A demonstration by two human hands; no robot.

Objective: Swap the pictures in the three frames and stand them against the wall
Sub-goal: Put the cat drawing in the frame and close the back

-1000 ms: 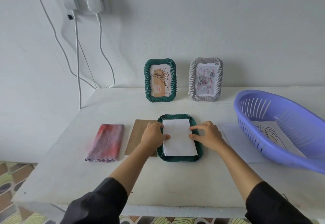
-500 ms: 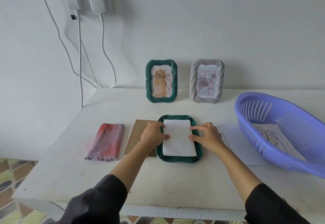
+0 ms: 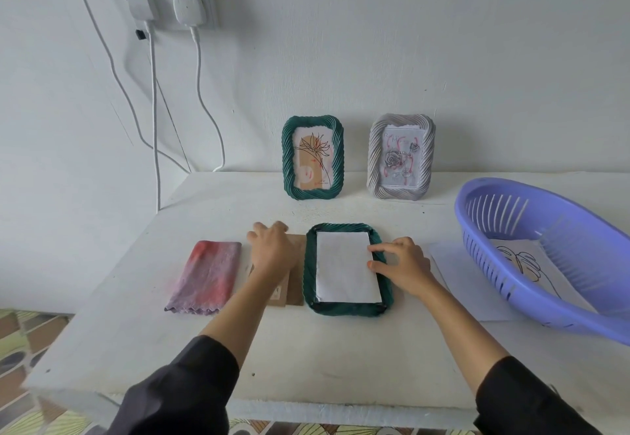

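A green frame (image 3: 310,274) lies face down on the white table (image 3: 324,359), with a white sheet (image 3: 344,272) set in its back. My right hand (image 3: 400,265) rests at the frame's right edge, fingertips touching the sheet. My left hand (image 3: 272,252) lies over the brown backing board (image 3: 295,284) just left of the frame. Against the wall stand a second green frame (image 3: 312,157) with a flower drawing and a grey frame (image 3: 401,156) with a rose picture.
A folded pink-purple cloth (image 3: 206,276) lies at the left. A purple plastic basket (image 3: 552,257) with a line drawing (image 3: 518,260) inside sits at the right, over a white sheet (image 3: 453,277). Chargers and cables (image 3: 153,110) hang from a wall socket at the upper left.
My left hand has left the frame's left edge and moved left onto the brown backing board. My right hand stays at the frame's right edge.
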